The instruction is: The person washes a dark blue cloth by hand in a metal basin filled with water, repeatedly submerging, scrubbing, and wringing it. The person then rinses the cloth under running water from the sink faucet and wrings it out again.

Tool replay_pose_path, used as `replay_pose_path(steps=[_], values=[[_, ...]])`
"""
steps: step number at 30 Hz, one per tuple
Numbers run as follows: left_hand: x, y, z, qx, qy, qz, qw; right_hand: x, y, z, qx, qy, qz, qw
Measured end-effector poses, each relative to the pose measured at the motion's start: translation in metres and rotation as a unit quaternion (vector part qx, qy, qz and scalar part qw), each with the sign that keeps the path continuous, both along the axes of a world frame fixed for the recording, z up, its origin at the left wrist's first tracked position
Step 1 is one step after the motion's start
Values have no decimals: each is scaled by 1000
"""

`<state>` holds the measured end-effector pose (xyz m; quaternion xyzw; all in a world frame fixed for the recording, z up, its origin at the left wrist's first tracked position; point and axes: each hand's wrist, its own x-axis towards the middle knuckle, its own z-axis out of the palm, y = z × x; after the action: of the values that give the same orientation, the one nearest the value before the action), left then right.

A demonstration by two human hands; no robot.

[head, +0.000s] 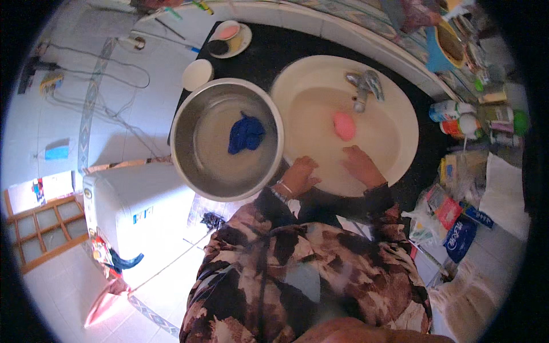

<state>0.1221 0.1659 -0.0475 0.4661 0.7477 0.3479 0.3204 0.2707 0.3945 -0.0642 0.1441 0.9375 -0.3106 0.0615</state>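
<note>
My left hand (300, 175), with a band at its wrist, is over the near left rim of a cream sink basin (296, 81); nothing shows in it. My right hand (361, 165) reaches over the basin's near side, fingertips at or in cloudy water, and I cannot tell whether it holds something. Beyond it a pink object (344, 126), perhaps soap or a sponge, lies in the basin below the metal faucet (362, 88). Left of the sink stands a steel bowl (182, 171) with cloudy water and a bunched dark blue cloth (246, 133).
On the black countertop (274, 43) behind the steel bowl are a white cup or small bowl (197, 74) and a saucer (243, 43) with a pink item and a black one. Bottles (450, 111) stand at the right. A white appliance (137, 201) is at the left.
</note>
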Motion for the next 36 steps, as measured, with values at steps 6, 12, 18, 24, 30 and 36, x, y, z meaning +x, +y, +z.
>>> replay_pose_path(steps=[6, 12, 18, 24, 30, 36], values=[[-84, -37, 73, 43, -119, 281, 951, -51, -20, 40, 34, 13, -107, 994], [-149, -77, -28, -103, 240, 282, 923, -95, -48, 59, -101, 244, -105, 959], [-147, -101, 16, -232, 52, 219, 946, -123, -67, 62, -60, 370, -50, 926], [-144, -129, 99, -91, -163, 299, 936, -139, -115, 107, -153, 370, 0, 916], [-149, -126, 84, 102, -304, 313, 894, -194, -190, 43, -205, 226, -86, 948], [-171, -143, 45, 175, -406, 401, 802, -224, -199, 58, -688, 2, -282, 668]])
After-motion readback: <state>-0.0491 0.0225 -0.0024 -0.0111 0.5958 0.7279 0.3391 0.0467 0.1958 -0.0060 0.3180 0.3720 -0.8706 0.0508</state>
